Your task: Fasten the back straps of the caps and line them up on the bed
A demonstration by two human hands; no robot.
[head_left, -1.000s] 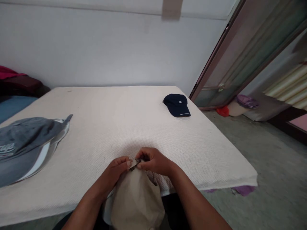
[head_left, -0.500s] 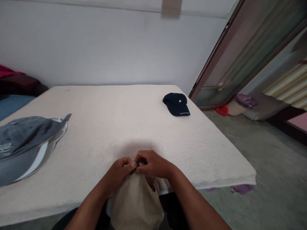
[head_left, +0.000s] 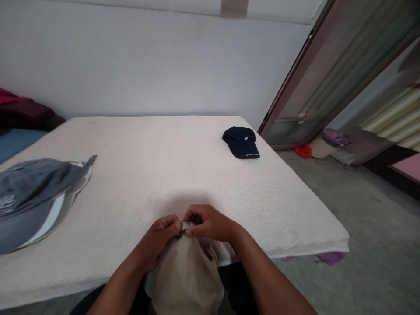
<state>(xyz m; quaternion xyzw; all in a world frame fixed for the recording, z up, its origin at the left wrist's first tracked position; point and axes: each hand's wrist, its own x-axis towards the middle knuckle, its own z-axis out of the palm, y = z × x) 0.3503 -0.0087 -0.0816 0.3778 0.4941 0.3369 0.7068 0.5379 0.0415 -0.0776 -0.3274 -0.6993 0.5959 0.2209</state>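
A beige cap hangs at the front edge of the bed, close to my body. At its upper end, my left hand pinches the strap between thumb and fingers. From the other side, my right hand is closed on the same strap, a little apart from the left. A small dark buckle-like piece shows by the left fingertips, though its detail is too small to read. The cap's lower part runs out of the picture.
Grey caps, stacked, lie on the left of the white-covered bed. A navy cap rests near the far right edge. Folded cloths are at the far left. Beyond the bed's right side is a concrete floor and a sliding door.
My two hands have moved slightly apart, and a pale bit of strap now shows between the fingertips. The cap stays in nearly the same place.
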